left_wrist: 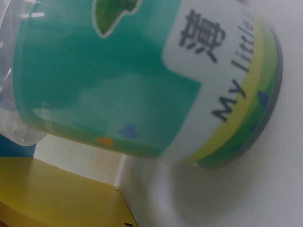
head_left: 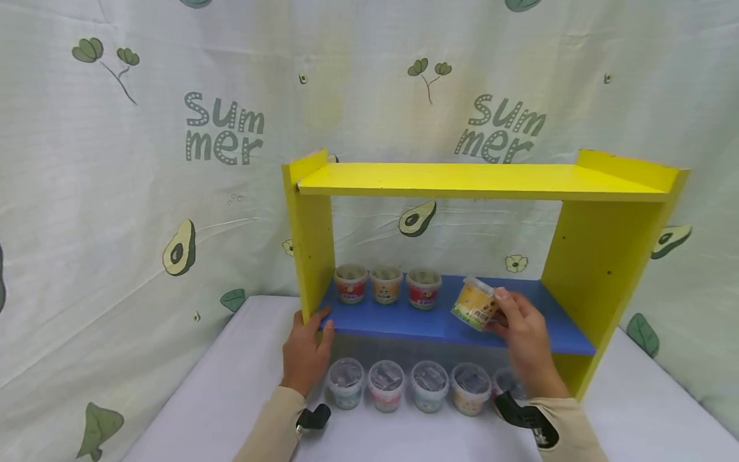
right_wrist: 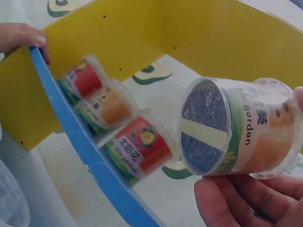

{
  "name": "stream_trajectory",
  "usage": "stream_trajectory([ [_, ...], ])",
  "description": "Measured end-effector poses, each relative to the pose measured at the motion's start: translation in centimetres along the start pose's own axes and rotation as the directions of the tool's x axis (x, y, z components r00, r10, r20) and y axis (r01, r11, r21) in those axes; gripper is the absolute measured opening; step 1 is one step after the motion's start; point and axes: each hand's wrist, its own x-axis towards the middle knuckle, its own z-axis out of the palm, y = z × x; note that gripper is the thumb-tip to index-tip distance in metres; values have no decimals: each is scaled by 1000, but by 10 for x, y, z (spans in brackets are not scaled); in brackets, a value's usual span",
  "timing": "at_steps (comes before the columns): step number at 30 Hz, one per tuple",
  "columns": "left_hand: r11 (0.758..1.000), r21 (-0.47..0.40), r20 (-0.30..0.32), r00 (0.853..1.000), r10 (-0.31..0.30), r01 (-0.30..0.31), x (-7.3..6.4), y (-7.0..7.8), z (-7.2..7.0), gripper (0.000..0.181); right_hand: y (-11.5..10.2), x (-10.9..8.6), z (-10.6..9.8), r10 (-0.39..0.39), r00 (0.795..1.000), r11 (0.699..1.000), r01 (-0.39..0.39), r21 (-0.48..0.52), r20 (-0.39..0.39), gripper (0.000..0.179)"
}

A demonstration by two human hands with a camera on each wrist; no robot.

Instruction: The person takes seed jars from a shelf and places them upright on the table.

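My right hand [head_left: 528, 343] pinches an orange-labelled plastic seed cup [head_left: 476, 304] by its side, tilted, above the blue shelf board [head_left: 398, 317]. In the right wrist view this cup [right_wrist: 260, 127] shows dark filling through its clear base, with a pale strip across it. My left hand [head_left: 305, 351] grips the front of the yellow side panel [head_left: 308, 256] where it meets the blue board. Left of the held cup, a red-labelled cup [head_left: 424, 289], an orange one [head_left: 385, 284] and another red cup [head_left: 351, 284] stand in a row on that board.
Below the blue board, several lidded cups [head_left: 430, 387] stand in a row on the white table [head_left: 231, 385]. A green-labelled cup [left_wrist: 109, 80] fills the left wrist view. The yellow top board [head_left: 462, 178] spans above; a printed curtain [head_left: 115, 192] hangs behind.
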Motion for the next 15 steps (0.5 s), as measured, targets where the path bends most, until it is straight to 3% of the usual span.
stream_trajectory([
  [6,1000,6,33,999,-17,17,-2,-3,-4,35,6,-8,20,3,999,997,1,-82,51,44],
  [15,1000,4,70,997,-6,6,1,-2,-6,37,12,-24,42,39,989,983,-13,-181,140,39],
])
